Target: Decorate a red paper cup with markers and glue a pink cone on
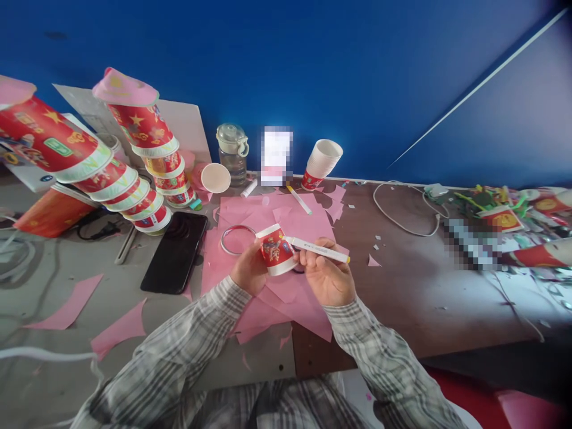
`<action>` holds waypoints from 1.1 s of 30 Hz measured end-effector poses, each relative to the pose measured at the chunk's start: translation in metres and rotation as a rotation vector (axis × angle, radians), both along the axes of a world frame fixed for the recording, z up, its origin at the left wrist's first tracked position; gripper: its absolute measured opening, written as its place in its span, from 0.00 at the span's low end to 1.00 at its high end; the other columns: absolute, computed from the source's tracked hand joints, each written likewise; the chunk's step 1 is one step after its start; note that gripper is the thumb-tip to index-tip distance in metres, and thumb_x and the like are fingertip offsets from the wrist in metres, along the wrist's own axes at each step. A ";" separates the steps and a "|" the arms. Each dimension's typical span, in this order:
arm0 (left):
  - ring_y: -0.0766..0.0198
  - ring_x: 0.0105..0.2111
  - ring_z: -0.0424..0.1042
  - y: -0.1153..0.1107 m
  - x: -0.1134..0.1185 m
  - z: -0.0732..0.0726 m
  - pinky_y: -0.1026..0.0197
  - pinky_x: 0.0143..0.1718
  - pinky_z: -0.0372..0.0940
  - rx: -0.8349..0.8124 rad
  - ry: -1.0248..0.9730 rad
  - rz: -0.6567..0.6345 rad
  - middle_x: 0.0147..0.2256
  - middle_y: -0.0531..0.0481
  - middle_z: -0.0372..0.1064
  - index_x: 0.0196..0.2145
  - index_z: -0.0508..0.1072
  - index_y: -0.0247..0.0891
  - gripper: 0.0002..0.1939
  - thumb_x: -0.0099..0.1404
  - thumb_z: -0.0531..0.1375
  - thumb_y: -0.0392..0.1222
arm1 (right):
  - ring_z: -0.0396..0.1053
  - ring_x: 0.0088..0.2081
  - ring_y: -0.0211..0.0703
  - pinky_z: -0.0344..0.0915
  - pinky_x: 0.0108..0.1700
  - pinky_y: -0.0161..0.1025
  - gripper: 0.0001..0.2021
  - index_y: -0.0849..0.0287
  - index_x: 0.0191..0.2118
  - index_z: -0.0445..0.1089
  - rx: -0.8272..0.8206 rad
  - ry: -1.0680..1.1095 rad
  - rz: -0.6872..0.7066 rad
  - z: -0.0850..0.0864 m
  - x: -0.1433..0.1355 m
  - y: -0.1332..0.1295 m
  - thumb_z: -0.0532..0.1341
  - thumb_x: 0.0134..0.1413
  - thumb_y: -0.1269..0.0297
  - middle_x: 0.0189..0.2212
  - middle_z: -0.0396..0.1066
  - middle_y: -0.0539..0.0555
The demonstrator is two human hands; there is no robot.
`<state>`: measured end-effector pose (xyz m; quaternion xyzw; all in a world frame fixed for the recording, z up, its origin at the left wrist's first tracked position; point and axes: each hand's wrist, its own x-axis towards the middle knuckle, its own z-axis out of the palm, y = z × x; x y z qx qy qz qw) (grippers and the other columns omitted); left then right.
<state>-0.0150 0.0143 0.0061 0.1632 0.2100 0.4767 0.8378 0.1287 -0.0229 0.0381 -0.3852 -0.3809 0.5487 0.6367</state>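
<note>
A red paper cup with white edges and a printed figure is held up over pink paper sheets. My left hand is closed round its left side. In my right hand is a white marker pen, gripped between fingers and thumb, its yellow end pointing right. The pen's other end is at the cup's upper right edge, and my right fingertips are close to the cup's lower right; whether they touch it I cannot tell. Behind the cup a cut white ring lies on the paper.
Two towers of stacked red cups with pink cone tops stand at left, near a black phone. Along the back are a lidded bottle, a lying cup, a stack of cups and another marker. A cable and clutter lie right.
</note>
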 end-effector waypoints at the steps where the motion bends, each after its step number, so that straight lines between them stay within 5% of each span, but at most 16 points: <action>1: 0.53 0.38 0.70 0.000 0.000 -0.001 0.50 0.43 0.66 -0.007 -0.003 -0.006 0.36 0.44 0.73 0.39 0.69 0.32 0.21 0.51 0.60 0.49 | 0.60 0.24 0.43 0.68 0.36 0.52 0.09 0.46 0.33 0.66 0.006 0.004 -0.019 -0.001 0.000 0.000 0.62 0.42 0.56 0.18 0.57 0.45; 9: 0.51 0.39 0.70 0.001 0.000 -0.005 0.46 0.47 0.62 -0.077 0.048 -0.067 0.36 0.42 0.72 0.40 0.68 0.30 0.24 0.49 0.62 0.48 | 0.63 0.22 0.40 0.69 0.29 0.46 0.07 0.49 0.37 0.62 0.171 -0.077 -0.224 -0.016 -0.007 -0.004 0.54 0.55 0.55 0.21 0.64 0.45; 17: 0.51 0.40 0.69 0.000 0.000 -0.003 0.47 0.47 0.62 -0.099 0.076 -0.033 0.37 0.42 0.72 0.40 0.68 0.30 0.23 0.48 0.63 0.47 | 0.69 0.26 0.43 0.70 0.31 0.47 0.09 0.54 0.42 0.63 0.337 -0.344 -0.247 -0.024 -0.005 -0.010 0.54 0.57 0.59 0.25 0.67 0.49; 25: 0.52 0.40 0.70 -0.001 0.002 0.001 0.50 0.44 0.64 -0.043 0.097 -0.012 0.38 0.43 0.72 0.43 0.67 0.33 0.24 0.48 0.63 0.44 | 0.65 0.25 0.40 0.65 0.25 0.40 0.05 0.55 0.37 0.64 0.303 -0.514 -0.335 -0.019 -0.001 -0.013 0.56 0.53 0.64 0.28 0.65 0.50; 33: 0.53 0.39 0.70 -0.003 0.003 0.002 0.53 0.42 0.65 -0.011 0.154 -0.028 0.37 0.41 0.72 0.40 0.69 0.30 0.23 0.48 0.64 0.45 | 0.64 0.24 0.40 0.68 0.31 0.45 0.05 0.55 0.37 0.64 0.291 -0.503 -0.333 -0.025 -0.003 -0.015 0.56 0.53 0.64 0.23 0.62 0.47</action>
